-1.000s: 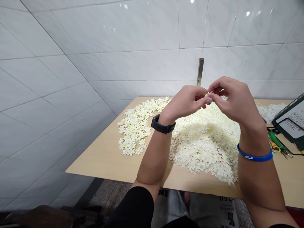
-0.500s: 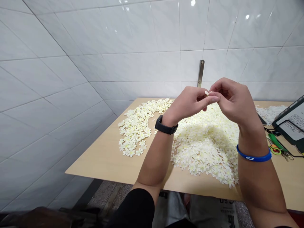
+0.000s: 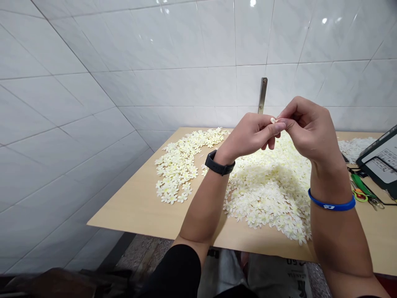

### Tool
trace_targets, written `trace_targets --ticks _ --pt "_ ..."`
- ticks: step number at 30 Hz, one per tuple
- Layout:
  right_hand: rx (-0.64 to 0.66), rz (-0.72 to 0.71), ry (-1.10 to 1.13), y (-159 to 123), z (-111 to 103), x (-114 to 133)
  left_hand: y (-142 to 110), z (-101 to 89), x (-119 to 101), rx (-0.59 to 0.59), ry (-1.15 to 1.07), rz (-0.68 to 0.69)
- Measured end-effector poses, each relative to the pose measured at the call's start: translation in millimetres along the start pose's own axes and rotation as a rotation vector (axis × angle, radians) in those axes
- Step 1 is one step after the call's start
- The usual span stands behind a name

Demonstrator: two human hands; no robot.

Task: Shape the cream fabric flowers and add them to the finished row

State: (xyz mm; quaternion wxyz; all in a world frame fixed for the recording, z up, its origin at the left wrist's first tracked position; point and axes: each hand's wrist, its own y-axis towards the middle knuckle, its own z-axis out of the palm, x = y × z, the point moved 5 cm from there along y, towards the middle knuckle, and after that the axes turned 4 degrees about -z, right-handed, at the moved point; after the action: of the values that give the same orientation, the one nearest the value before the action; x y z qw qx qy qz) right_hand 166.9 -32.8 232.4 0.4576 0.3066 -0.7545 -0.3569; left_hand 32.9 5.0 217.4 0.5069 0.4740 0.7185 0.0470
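My left hand [image 3: 252, 134] and my right hand [image 3: 308, 128] meet above a heap of white artificial flowers [image 3: 269, 203]. Between their fingertips sits a small white flower [image 3: 273, 120], mostly hidden, with only a petal or two showing. Thumb and forefinger of each hand are pinched together on it. A second band of pale yellow-white flowers [image 3: 176, 169] curves across the table to the left of the heap. On my left wrist is a black band, on my right forearm a blue one.
The wooden table [image 3: 130, 207] stands against tiled walls. A metal bracket [image 3: 262, 95] rises at the back. To the right lie green-handled scissors [image 3: 361, 186], a dark case with a printed label [image 3: 381, 161], cables and more white pieces [image 3: 355, 148].
Both hands have shifted slightly right, and the right hand's knuckles are a little higher. The small flower has turned between the fingertips.
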Motion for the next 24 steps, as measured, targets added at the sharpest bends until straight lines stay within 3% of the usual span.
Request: trace_targets --ticks 5,11,16,24 --pt "-0.034 0.033 0.038 0.4 -1.8 -8.1 -1.0 4.2 -0.3 0.089 -0.057 -0.042" --pt "-0.001 0.069 0.098 0.9 2.7 -7.1 -1.2 0.3 1.2 0.019 0.009 -0.070" --pt "-0.023 0.067 0.102 1.0 -0.2 -9.2 -1.9 3.2 -0.1 0.115 -0.056 -0.060" --pt "0.007 0.069 0.017 0.5 -0.1 -2.9 0.0 1.9 2.2 0.043 -0.005 -0.056"
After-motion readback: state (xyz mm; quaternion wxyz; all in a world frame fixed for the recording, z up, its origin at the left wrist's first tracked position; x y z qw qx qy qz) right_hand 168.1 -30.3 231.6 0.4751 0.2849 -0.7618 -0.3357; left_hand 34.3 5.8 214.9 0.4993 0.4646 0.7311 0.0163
